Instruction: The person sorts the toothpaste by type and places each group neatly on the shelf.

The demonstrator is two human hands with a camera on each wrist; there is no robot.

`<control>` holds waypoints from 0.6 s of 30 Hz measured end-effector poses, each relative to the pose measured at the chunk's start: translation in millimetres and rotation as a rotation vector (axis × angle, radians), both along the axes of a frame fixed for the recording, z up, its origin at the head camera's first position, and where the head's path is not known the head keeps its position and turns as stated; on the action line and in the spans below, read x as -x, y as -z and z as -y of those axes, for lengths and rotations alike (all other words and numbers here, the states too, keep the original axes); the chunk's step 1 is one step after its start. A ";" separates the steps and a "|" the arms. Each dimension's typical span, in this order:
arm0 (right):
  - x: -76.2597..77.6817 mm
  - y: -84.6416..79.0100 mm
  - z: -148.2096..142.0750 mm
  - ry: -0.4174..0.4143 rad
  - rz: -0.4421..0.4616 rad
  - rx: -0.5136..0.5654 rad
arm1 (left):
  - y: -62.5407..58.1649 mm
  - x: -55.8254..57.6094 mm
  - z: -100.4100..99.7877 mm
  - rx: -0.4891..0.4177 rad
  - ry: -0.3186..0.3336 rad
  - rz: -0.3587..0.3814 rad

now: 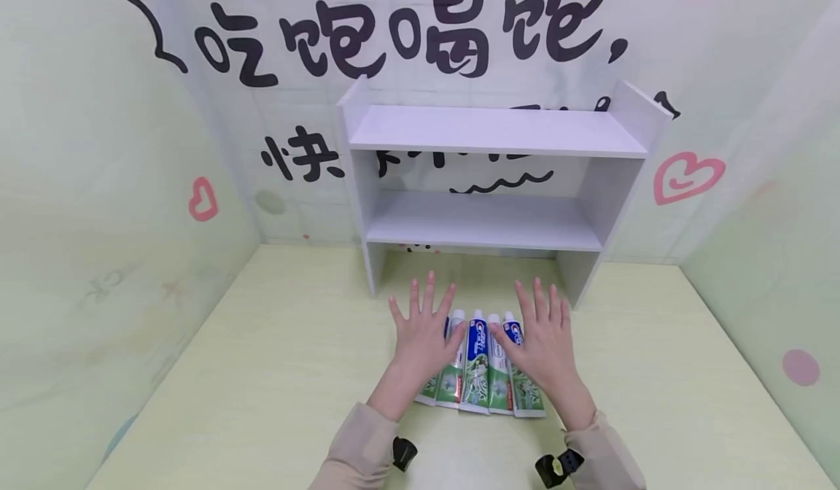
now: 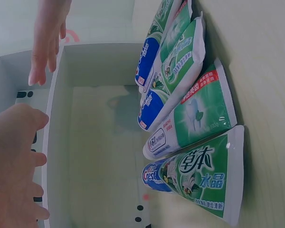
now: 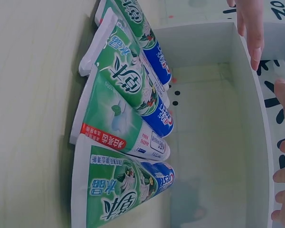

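Five glossy, wedge-shaped tubes (image 1: 477,366); smooth shelf (image 1: 482,222); left grip (image 1: 422,338), right grip (image 1: 546,345); both splayed

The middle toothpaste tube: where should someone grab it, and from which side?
Probably pinch the flat crimped end of the middle toothpaste tube, from the person's side: it is broad and thin and points that way, while neighbouring tubes crowd both flanks.

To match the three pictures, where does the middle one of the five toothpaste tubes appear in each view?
Head: middle tube lies below and right of centre, between left hand and right hand.
Left wrist: middle tube lies mostly upper right, third from the bottom.
Right wrist: middle tube lies mostly upper left, third from the bottom.
Shared landmark: pale shelf unit.
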State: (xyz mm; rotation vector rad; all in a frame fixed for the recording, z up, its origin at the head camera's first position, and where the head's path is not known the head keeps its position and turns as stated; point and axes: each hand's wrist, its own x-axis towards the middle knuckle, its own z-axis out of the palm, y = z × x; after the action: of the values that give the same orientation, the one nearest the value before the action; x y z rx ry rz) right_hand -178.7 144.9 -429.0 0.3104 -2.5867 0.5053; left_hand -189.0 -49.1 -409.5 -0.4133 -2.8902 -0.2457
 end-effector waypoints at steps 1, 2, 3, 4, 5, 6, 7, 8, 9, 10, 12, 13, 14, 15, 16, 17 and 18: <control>0.4 0.2 0.2 -0.001 -0.001 0.003 | 0.2 0.4 0.1 0.000 -0.001 0.003; 0.9 0.3 0.3 -0.002 -0.004 0.002 | 0.2 0.8 0.1 -0.001 0.001 0.003; 1.3 0.5 0.4 -0.002 -0.007 0.003 | 0.5 1.2 0.2 -0.001 0.002 0.002; 1.8 0.6 0.7 -0.003 -0.012 0.005 | 0.4 1.8 0.1 0.003 0.002 0.002; 2.3 0.4 1.0 -0.003 -0.019 0.007 | 0.3 2.2 0.0 0.001 0.004 0.003; 2.8 0.6 1.1 -0.004 -0.026 0.006 | 0.2 2.6 0.0 0.006 0.003 0.008; 3.4 0.8 1.4 -0.006 -0.033 0.006 | 0.0 2.9 -0.1 0.006 0.003 0.009; 3.8 0.9 1.7 -0.007 -0.040 0.003 | -0.3 3.1 -0.1 0.006 0.003 0.011; 4.3 1.0 2.1 -0.011 -0.047 0.003 | -0.4 3.2 -0.1 0.006 0.002 0.013; 4.8 1.3 2.4 -0.013 -0.050 0.001 | -0.8 3.2 0.0 0.007 -0.001 0.018; 5.6 1.7 3.1 -0.020 -0.057 0.001 | -1.1 3.4 0.2 0.003 -0.005 0.023; 5.9 1.9 3.2 -0.020 -0.059 0.001 | -1.2 3.6 0.3 -0.003 -0.005 0.022; 6.1 2.0 3.2 -0.021 -0.064 0.002 | -1.3 3.9 0.5 -0.007 -0.003 0.025; 6.5 2.5 3.0 -0.020 -0.064 0.004 | -1.0 4.2 0.8 -0.013 -0.001 0.022; 6.7 3.0 2.8 -0.019 -0.061 0.009 | -1.1 4.4 1.1 -0.018 -0.002 0.027; 6.7 3.3 2.6 -0.019 -0.059 0.014 | -0.9 4.8 1.5 -0.027 -0.003 0.027; 7.0 3.8 2.2 -0.019 -0.058 0.018 | -0.8 5.0 2.1 -0.038 -0.006 0.027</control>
State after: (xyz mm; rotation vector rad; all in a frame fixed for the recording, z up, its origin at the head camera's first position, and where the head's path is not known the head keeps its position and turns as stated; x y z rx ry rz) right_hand -185.8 142.7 -432.8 0.3387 -2.5235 0.5184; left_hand -194.1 -51.3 -408.7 -0.3981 -2.9076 -0.3065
